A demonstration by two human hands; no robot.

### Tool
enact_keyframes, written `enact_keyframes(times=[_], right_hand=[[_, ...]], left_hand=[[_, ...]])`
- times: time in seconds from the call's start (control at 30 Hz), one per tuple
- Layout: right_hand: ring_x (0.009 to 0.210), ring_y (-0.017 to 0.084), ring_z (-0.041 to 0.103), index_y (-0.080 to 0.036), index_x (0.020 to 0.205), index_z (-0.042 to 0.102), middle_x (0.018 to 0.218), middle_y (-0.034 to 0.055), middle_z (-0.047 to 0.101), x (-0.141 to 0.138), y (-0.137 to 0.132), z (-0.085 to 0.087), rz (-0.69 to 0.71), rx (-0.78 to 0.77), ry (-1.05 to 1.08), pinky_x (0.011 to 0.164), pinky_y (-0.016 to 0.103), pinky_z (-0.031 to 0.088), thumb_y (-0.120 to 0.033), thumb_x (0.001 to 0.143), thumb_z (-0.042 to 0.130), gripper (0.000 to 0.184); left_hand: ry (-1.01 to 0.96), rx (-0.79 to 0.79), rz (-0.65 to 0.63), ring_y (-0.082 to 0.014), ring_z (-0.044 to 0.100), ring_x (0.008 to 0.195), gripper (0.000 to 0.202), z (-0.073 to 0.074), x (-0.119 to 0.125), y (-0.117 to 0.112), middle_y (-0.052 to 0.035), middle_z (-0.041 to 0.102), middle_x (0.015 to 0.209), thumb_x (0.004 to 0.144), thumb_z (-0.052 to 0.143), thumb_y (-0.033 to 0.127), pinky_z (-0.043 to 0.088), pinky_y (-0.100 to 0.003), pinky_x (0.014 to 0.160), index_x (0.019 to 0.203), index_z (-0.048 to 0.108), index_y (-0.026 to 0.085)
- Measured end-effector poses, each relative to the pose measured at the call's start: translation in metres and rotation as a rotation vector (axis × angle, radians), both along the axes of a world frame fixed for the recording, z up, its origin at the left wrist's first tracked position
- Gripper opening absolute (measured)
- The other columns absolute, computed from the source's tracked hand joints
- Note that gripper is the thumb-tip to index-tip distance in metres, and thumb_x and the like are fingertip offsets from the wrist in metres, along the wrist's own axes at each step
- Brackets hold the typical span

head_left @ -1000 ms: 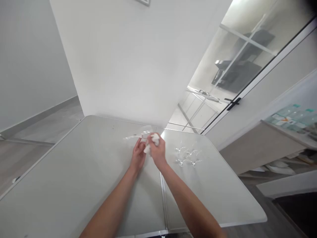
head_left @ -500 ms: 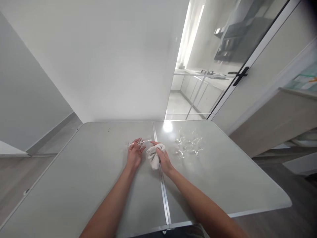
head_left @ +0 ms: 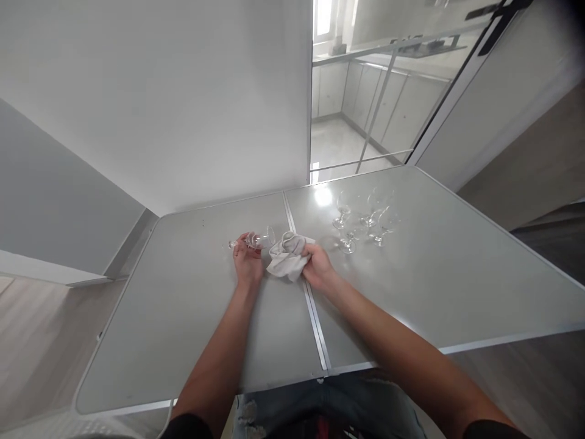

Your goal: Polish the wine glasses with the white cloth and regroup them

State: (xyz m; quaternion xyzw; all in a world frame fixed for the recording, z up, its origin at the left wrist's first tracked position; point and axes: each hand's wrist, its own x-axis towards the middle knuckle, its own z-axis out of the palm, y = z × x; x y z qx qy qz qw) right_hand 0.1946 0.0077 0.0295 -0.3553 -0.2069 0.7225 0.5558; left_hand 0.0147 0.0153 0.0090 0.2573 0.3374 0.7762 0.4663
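Observation:
My left hand [head_left: 248, 259] is closed round a clear stemmed glass [head_left: 262, 239]. The glass is tipped on its side, with its mouth facing right and its foot to the left. In my right hand [head_left: 319, 266] is a white cloth [head_left: 289, 259], bunched up and with loose folds hanging down. The cloth is just right of the glass's mouth; whether the two touch I cannot tell. Several more clear stemmed glasses [head_left: 348, 246] stand in a group to the right of my right hand.
The pale folding table [head_left: 150, 329] has a metal seam [head_left: 315, 323] running down its middle. A white wall [head_left: 219, 110] rises behind it. Beyond the far right edge is a glass door [head_left: 379, 110] with a kitchen behind it.
The camera view has tilted down and shifted. My right hand and the cloth have moved away from the glass's mouth, and the cloth has spread wider. My left hand still holds the glass.

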Motion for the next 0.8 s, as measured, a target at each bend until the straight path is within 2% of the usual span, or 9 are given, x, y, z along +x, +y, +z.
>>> enact_keyframes(times=[0.1,0.23,0.33,0.43,0.5,0.57,0.67,0.73,0.8], right_hand=[[0.077,0.021,0.065,-0.017,0.077,0.066,0.080,0.0054,0.070,0.003,0.002,-0.003,0.001,-0.011,-0.072,0.070,0.031,0.052,-0.034,0.071,0.070,0.018],[0.079,0.019,0.065,-0.016,0.088,0.070,0.081,0.0041,0.070,0.003,0.002,0.000,0.045,0.071,-0.290,0.069,0.028,0.050,-0.054,0.076,0.074,0.041],[0.072,0.017,0.062,-0.015,0.092,0.070,0.079,0.0036,0.069,0.000,0.000,0.003,-0.070,0.043,-0.281,0.063,0.027,0.048,-0.060,0.078,0.070,0.047],[0.070,0.017,0.060,-0.014,0.094,0.070,0.079,0.0043,0.068,-0.001,-0.001,0.006,-0.163,0.041,-0.254,0.060,0.027,0.047,-0.057,0.081,0.068,0.045],[0.069,0.016,0.057,-0.015,0.089,0.070,0.075,0.0023,0.065,0.002,-0.004,0.009,-0.178,0.144,-0.341,0.062,0.027,0.046,-0.055,0.084,0.066,0.041],[0.069,0.015,0.054,-0.016,0.087,0.069,0.073,0.0001,0.061,0.005,-0.007,0.014,-0.190,0.292,-0.474,0.065,0.026,0.044,-0.053,0.088,0.062,0.037],[0.073,0.014,0.052,-0.019,0.098,0.067,0.082,-0.0009,0.062,0.009,-0.011,0.021,-0.138,0.445,-0.531,0.070,0.025,0.043,-0.047,0.093,0.057,0.030],[0.077,0.015,0.054,-0.022,0.109,0.063,0.089,-0.0011,0.063,0.010,-0.011,0.023,-0.062,0.467,-0.481,0.075,0.025,0.044,-0.041,0.093,0.057,0.026],[0.083,0.016,0.056,-0.024,0.119,0.058,0.093,-0.0013,0.063,0.013,-0.009,0.022,0.021,0.470,-0.419,0.080,0.026,0.045,-0.036,0.092,0.057,0.030]], left_hand=[[-0.041,0.010,0.009,-0.0113,0.069,0.088,0.030,0.003,-0.002,0.000,-0.0008,0.073,0.107,0.078,0.080,0.051,0.052,-0.019,0.068,0.096,0.074,0.028],[-0.084,0.018,-0.001,-0.0121,0.069,0.086,0.029,0.006,-0.002,0.000,-0.0018,0.074,0.105,0.078,0.081,0.050,0.053,-0.020,0.069,0.094,0.075,0.027],[-0.045,0.037,-0.020,-0.0118,0.069,0.082,0.031,0.008,-0.001,-0.001,-0.0019,0.074,0.099,0.077,0.081,0.050,0.052,-0.020,0.065,0.095,0.075,0.026],[0.069,0.037,0.008,-0.0121,0.067,0.076,0.033,0.008,0.004,-0.004,-0.0031,0.073,0.091,0.078,0.080,0.051,0.050,-0.020,0.060,0.093,0.075,0.023],[0.176,0.043,0.049,-0.0134,0.068,0.077,0.033,0.008,0.010,-0.006,-0.0050,0.072,0.091,0.077,0.081,0.051,0.052,-0.021,0.062,0.090,0.076,0.020],[0.261,0.061,0.084,-0.0168,0.069,0.087,0.033,0.009,0.017,-0.008,-0.0077,0.073,0.097,0.075,0.083,0.048,0.055,-0.024,0.070,0.087,0.077,0.018],[0.287,0.072,0.114,-0.0216,0.069,0.104,0.031,0.009,0.025,-0.011,-0.0098,0.073,0.104,0.073,0.086,0.043,0.057,-0.030,0.084,0.088,0.078,0.018],[0.267,0.047,0.107,-0.0223,0.069,0.104,0.030,0.009,0.027,-0.012,-0.0102,0.074,0.105,0.073,0.086,0.042,0.058,-0.033,0.087,0.089,0.078,0.018],[0.242,0.014,0.085,-0.0219,0.071,0.100,0.029,0.009,0.027,-0.013,-0.0104,0.075,0.105,0.073,0.086,0.040,0.060,-0.036,0.086,0.090,0.078,0.018]])
